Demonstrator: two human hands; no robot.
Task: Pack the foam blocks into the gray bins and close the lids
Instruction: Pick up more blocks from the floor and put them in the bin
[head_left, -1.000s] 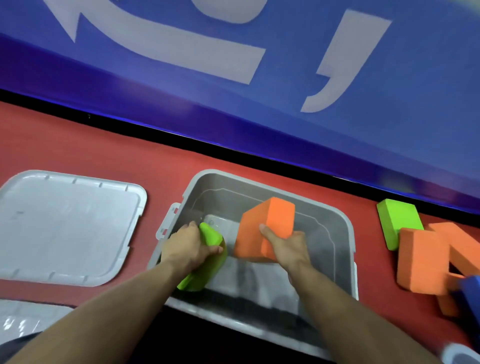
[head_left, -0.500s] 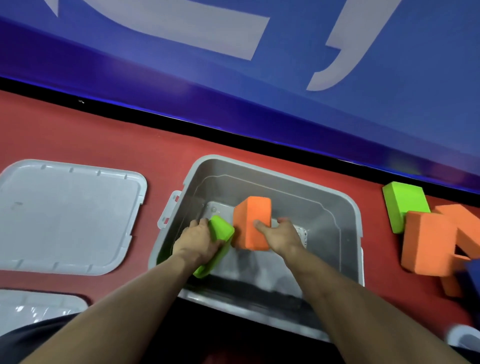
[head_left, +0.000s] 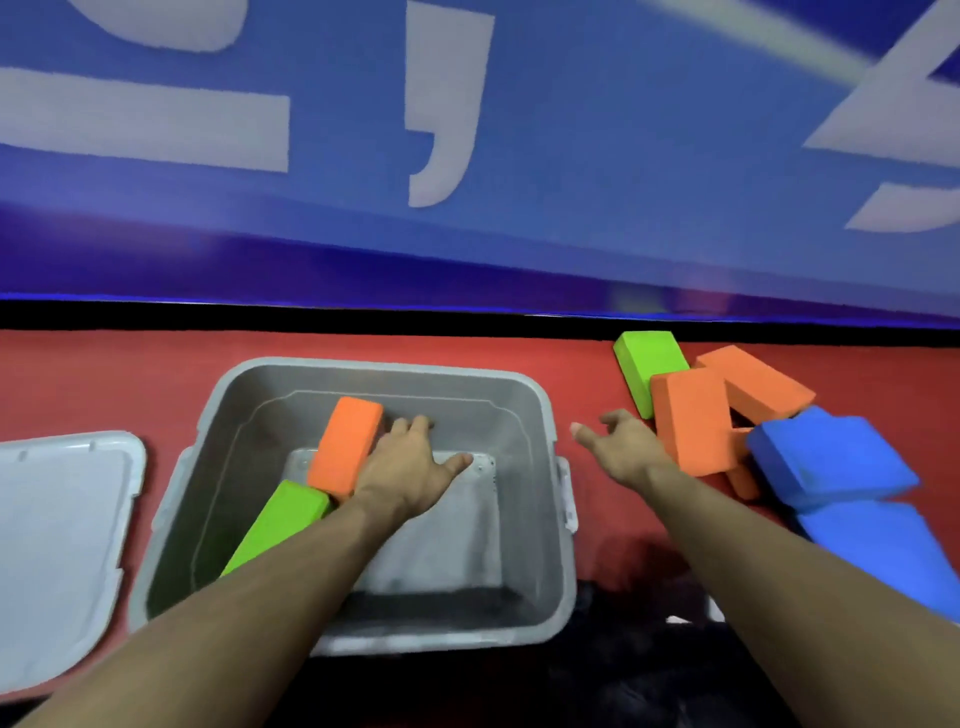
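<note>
An open gray bin (head_left: 540, 415) sits on the red table. Inside it, along the left side, lie an orange foam block (head_left: 345, 447) and a green foam block (head_left: 275, 525). My left hand (head_left: 410, 467) is inside the bin with fingers spread, resting beside the orange block and holding nothing. My right hand (head_left: 623, 449) is outside the bin's right edge, fingers spread and empty, just left of a pile of blocks: a green one (head_left: 647, 364), an orange one (head_left: 691, 421), another orange one (head_left: 758, 387) and blue ones (head_left: 831, 457).
The bin's gray lid (head_left: 57, 540) lies flat to the left. A blue wall with white characters (head_left: 519, 156) rises behind the table. Another blue block (head_left: 893, 556) lies at the right edge. The table's dark front edge runs below the bin.
Both hands have let go of their blocks, which now lie in the bin. My right hand has left the bin and moved right toward the pile. The view has shifted right.
</note>
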